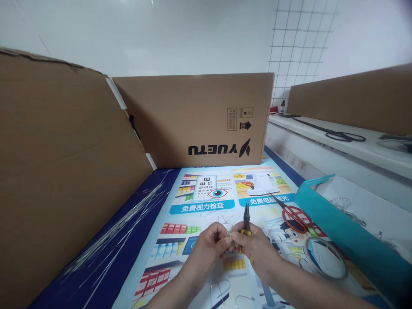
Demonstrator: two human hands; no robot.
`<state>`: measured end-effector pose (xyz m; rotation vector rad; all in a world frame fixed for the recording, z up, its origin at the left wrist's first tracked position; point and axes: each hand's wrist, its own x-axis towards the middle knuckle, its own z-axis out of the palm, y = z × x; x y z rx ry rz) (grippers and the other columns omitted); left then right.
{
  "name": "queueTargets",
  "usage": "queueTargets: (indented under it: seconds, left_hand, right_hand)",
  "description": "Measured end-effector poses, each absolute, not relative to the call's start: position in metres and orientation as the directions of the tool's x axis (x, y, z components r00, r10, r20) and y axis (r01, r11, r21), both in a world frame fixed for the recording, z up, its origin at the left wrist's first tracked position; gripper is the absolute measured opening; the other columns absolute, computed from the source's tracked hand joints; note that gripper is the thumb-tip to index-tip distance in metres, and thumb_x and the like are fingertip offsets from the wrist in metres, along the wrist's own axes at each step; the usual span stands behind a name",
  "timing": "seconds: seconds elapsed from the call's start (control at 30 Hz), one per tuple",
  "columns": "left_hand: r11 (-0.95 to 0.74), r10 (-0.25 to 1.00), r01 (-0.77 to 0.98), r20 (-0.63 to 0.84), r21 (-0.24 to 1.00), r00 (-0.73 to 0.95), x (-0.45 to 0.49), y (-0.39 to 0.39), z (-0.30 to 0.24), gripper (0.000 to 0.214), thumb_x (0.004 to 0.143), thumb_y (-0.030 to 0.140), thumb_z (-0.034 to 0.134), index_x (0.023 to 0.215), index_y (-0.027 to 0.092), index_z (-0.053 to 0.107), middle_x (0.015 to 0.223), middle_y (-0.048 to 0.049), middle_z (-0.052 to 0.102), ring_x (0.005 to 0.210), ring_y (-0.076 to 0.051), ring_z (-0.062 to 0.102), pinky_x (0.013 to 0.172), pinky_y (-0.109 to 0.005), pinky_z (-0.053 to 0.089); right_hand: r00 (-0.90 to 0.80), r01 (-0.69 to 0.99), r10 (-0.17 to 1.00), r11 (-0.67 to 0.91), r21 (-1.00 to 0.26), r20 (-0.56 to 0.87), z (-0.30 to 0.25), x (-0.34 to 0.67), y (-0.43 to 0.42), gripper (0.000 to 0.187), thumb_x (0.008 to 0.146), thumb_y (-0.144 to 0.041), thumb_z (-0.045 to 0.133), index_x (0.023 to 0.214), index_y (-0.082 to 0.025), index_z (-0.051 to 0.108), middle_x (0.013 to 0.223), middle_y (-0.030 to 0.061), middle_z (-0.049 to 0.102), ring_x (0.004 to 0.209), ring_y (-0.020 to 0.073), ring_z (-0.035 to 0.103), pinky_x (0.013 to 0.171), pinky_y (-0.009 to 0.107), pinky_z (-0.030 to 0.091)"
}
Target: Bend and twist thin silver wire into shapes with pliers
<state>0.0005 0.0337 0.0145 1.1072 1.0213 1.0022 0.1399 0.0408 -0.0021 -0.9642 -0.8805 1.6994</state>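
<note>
Poster-covered tabletop [206, 201] below white wall [161, 34]; cardboard boxes [199, 116] along back and left edges, scissors [294, 214] at right. Near edge: right hand [257, 249] clamps pliers [246, 216], left hand [210, 244] pinches wire [230, 234]

1. We work at a small wire-craft bench, fenced by the YUETU cardboard box [196, 116].
2. Front-left of that box lie straight wires [128, 219]; in front, pliers [246, 216]; front-right, red scissors [298, 218].

The table [106, 279], blue-edged under a printed poster [206, 201], carries a sheaf of thin wires [119, 227] left of the left hand [210, 242]. Red-handled scissors [286, 208] and a wire coil [322, 240] lie right of the right hand [254, 246], with a cardboard box [193, 116] beyond both.
</note>
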Motion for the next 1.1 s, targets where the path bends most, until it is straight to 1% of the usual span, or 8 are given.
queueTargets:
  seconds: [0.27, 0.43, 0.53, 0.7, 0.93, 1.1]
  left_hand:
    - [0.179, 0.96, -0.096, -0.152, 0.979, 0.237, -0.001, 0.034, 0.013, 0.02, 0.073, 0.029, 0.063, 0.069, 0.018, 0.047, 0.058, 0.0027, 0.055, 0.054, -0.01, 0.047, 0.05, -0.02, 0.035]
    - [0.162, 0.957, -0.072, -0.139, 0.984, 0.257, -0.005, 0.035, 0.018, 0.017, 0.075, 0.031, 0.06, 0.078, 0.017, 0.052, 0.06, 0.0019, 0.055, 0.056, -0.011, 0.049, 0.052, -0.022, 0.037]
    - [0.132, 0.963, -0.011, -0.126, 0.991, 0.24, -0.008, 0.037, 0.021, 0.019, 0.075, 0.034, 0.059, 0.076, 0.016, 0.055, 0.059, 0.0015, 0.055, 0.056, -0.011, 0.049, 0.052, -0.022, 0.037]
    - [0.089, 0.976, 0.046, -0.097, 0.995, 0.196, -0.009, 0.037, 0.022, 0.019, 0.076, 0.035, 0.057, 0.071, 0.016, 0.057, 0.054, 0.0027, 0.054, 0.052, -0.011, 0.048, 0.052, -0.023, 0.037]
    - [0.116, 0.985, -0.001, -0.114, 0.993, 0.133, -0.005, 0.037, 0.012, 0.019, 0.075, 0.033, 0.058, 0.068, 0.017, 0.052, 0.053, 0.0044, 0.051, 0.049, -0.01, 0.046, 0.051, -0.022, 0.036]
    - [0.125, 0.982, -0.012, -0.122, 0.992, 0.142, -0.003, 0.037, 0.009, 0.021, 0.076, 0.034, 0.057, 0.066, 0.018, 0.049, 0.051, 0.0052, 0.048, 0.048, -0.009, 0.044, 0.05, -0.021, 0.034]
  right_hand:
    - [-0.238, -0.37, 0.952, -0.274, -0.888, -0.194, -0.004, 0.141, 0.045, 0.022, 0.062, -0.028, 0.071, 0.071, -0.017, 0.055, 0.058, -0.002, 0.052, 0.056, 0.013, 0.049, 0.058, 0.028, 0.038]
    - [-0.215, -0.311, 0.967, -0.201, -0.929, -0.138, -0.008, 0.141, 0.046, 0.018, 0.067, -0.028, 0.067, 0.071, -0.016, 0.055, 0.055, -0.003, 0.05, 0.053, 0.0108, 0.044, 0.055, 0.025, 0.034]
    - [-0.202, -0.245, 0.973, -0.158, -0.957, -0.109, -0.006, 0.14, 0.044, 0.016, 0.069, -0.029, 0.066, 0.07, -0.016, 0.055, 0.054, -0.0041, 0.048, 0.052, 0.0097, 0.041, 0.053, 0.024, 0.032]
    - [-0.174, -0.158, 0.977, -0.152, -0.976, -0.124, -0.003, 0.139, 0.041, 0.015, 0.068, -0.028, 0.065, 0.072, -0.017, 0.056, 0.055, -0.0045, 0.048, 0.054, 0.0105, 0.041, 0.055, 0.025, 0.033]
    - [-0.158, -0.15, 0.98, -0.145, -0.978, -0.121, -0.002, 0.137, 0.038, 0.016, 0.068, -0.028, 0.065, 0.07, -0.017, 0.054, 0.054, -0.0047, 0.047, 0.054, 0.0106, 0.041, 0.056, 0.026, 0.034]
    - [-0.168, -0.166, 0.978, -0.151, -0.974, -0.123, -0.005, 0.137, 0.038, 0.018, 0.069, -0.03, 0.066, 0.07, -0.018, 0.053, 0.051, -0.0056, 0.046, 0.052, 0.0107, 0.041, 0.055, 0.025, 0.033]
